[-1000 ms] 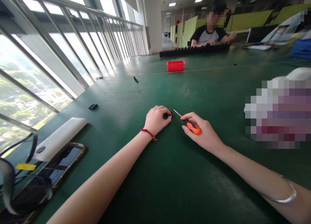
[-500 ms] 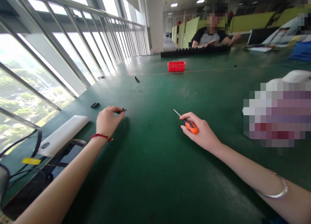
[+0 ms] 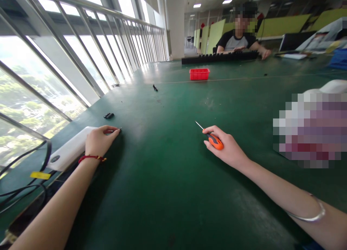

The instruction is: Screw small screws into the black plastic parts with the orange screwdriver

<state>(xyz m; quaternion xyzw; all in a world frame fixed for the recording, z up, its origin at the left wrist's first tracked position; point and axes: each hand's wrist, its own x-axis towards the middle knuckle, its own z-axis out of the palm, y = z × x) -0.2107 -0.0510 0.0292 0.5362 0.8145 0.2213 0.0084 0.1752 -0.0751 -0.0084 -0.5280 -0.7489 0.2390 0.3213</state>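
My left hand is low over the green table at the left, thumb and fingers pinched together. A small dark piece just shows at the fingertips; most of it is hidden. Just beyond that hand lies a small black part, apart from it. On the right, my right hand is wrapped loosely round the orange and grey handle of a screwdriver. Its thin metal shaft points forward and left, touching nothing that I can see.
A long white case and black cables lie beside my left arm. Farther off are another black piece, a red basket and a long black strip. A person sits across the table. A blurred-out pile is at right.
My left hand has moved left and slightly towards me, still pinched, and now partly covers the white case. My right hand keeps its hold on the screwdriver. The person opposite has lowered a hand.
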